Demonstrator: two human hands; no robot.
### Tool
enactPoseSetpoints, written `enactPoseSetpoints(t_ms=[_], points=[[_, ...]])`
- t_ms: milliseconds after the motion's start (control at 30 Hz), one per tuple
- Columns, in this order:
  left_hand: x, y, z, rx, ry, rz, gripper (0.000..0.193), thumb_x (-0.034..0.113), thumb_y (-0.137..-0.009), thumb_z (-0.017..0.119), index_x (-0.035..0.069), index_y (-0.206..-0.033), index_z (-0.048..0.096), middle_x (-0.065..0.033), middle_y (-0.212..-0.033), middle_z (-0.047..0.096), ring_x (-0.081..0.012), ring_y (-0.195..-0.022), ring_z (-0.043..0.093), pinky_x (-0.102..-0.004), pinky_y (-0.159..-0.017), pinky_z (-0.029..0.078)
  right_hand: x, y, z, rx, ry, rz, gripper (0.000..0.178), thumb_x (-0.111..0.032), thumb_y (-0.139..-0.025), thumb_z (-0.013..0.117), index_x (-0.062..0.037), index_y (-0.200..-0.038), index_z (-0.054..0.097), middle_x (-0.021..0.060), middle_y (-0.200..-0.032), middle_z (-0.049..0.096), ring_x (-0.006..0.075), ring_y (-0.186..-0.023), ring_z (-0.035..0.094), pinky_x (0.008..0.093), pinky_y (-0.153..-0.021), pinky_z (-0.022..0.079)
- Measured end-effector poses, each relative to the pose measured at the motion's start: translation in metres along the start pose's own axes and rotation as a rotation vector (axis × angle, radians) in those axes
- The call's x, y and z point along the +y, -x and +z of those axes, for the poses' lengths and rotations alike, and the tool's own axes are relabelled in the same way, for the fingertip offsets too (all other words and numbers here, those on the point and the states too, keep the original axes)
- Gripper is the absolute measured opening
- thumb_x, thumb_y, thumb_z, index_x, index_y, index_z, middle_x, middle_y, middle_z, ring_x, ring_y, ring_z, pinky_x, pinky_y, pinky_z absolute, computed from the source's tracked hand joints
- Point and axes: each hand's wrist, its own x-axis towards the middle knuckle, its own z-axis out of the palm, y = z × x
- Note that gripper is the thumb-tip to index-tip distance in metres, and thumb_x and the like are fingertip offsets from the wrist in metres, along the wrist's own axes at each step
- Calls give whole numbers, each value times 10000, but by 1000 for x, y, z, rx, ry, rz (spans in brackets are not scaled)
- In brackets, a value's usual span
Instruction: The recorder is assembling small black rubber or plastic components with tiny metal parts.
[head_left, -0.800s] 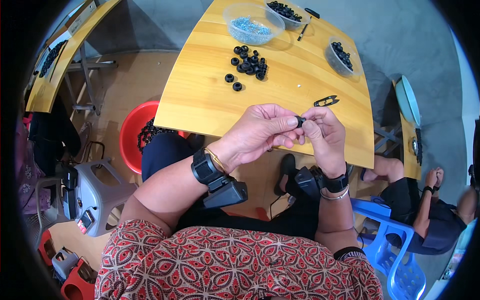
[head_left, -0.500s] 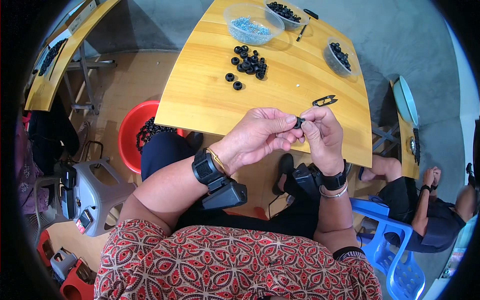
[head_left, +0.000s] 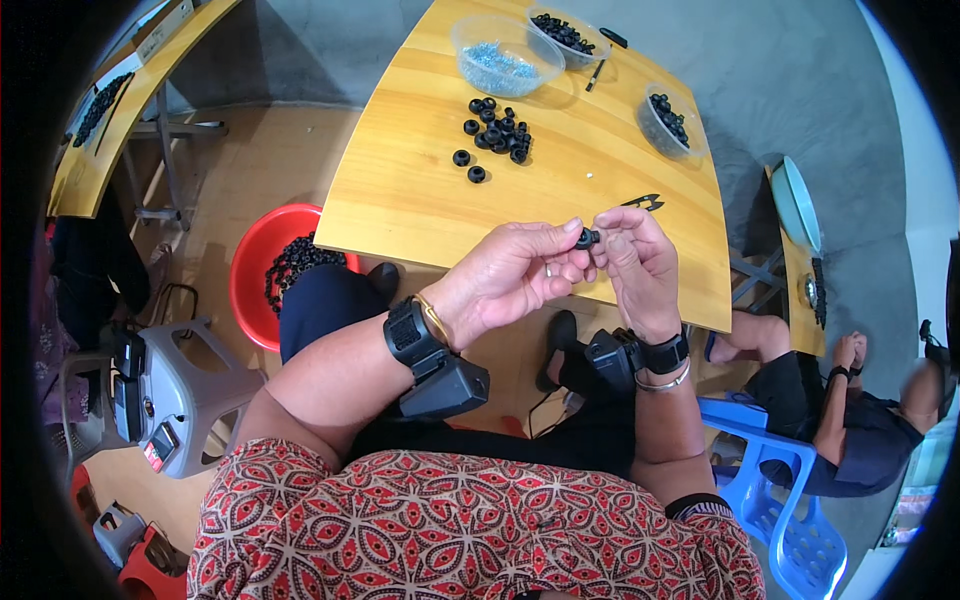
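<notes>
Over the remote feed I made out a top (head_left: 470, 520) in red, cream and black petal motifs. The left hand (head_left: 505, 265) wore a ring (head_left: 548, 269), a gold-coloured bangle (head_left: 433, 318) and a black wrist strap (head_left: 408, 335) with a boxy dark unit (head_left: 445, 388); the right hand (head_left: 648, 275), a similar strap (head_left: 665, 353) and a silvery bangle (head_left: 668, 384).

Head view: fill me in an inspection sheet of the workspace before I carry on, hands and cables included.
Surface: wooden table, with three see-through bowls at its far part.
Job's things: small black piece between the hands; loose black beads beyond.
Clutter: black snips past the right hand; small white bit.
Hands: left hand pinches the piece; right thumb and fingers close on its other end.
Cables: thin dark line on the floor, possibly a cable.
Surroundings: red basin left; blue chair and seated person right.
</notes>
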Motion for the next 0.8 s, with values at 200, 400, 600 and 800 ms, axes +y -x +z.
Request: enactPoseSetpoints(t_ms=[200,400,600,800], points=[[1,4,1,13,-61,39,187,155,-833,520,-31,-836,535,-89,-688,576,-137,-619,565,-189,-494,475,-9,1,10,-62,187,-59,167,-17,-818,497,16,-978,460,44,-769,527,83,-657,515,200,-593,435],[0,4,5,45,-205,71,186,151,-845,497,-31,-828,532,-90,-706,578,-124,-583,565,-193,-487,482,-12,5,13,-10,312,-62,112,4,-816,479,21,-927,477,46,-741,542,86,-641,524,201,-581,436],[-2,-1,9,30,-406,94,208,180,-860,468,-14,-855,543,-98,-749,585,-120,-597,551,-208,-517,480,-14,3,-2,-14,205,47,83,10,-810,477,24,-891,490,61,-738,546,99,-611,528,215,-547,437],[6,1,6,95,-408,93,239,204,-849,491,-2,-963,530,-82,-798,580,-113,-657,558,-240,-556,501,-50,-49,-64,179,497,-166,131,-83,-806,523,13,-894,507,38,-712,534,109,-546,529,217,-515,434]])
